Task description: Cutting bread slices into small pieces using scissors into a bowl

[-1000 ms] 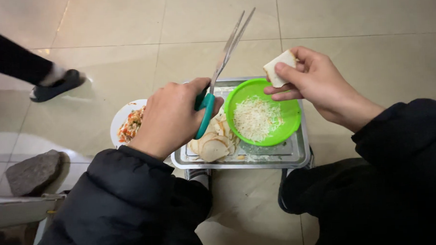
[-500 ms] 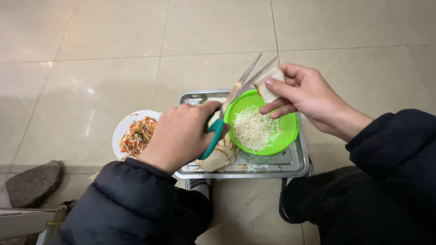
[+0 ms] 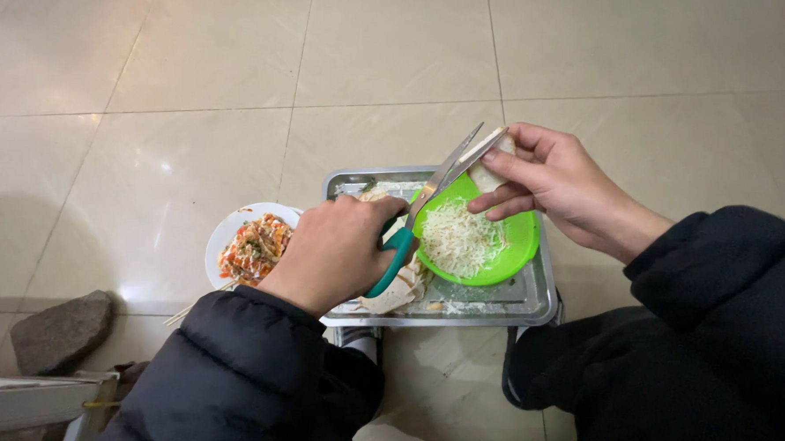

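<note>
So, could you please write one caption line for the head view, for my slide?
Left hand works teal-handled scissors on a pale piece held by the right hand above a green bowl of shreds.

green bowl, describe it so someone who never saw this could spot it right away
On the tiled floor sits a shiny rectangular metal tray. The round bright green plastic bowl lies in its right half, under the teal-handled scissors. It alone is green and heaped with pale shredded strips; the round white plate left of the tray carries orange, saucy food.
</note>
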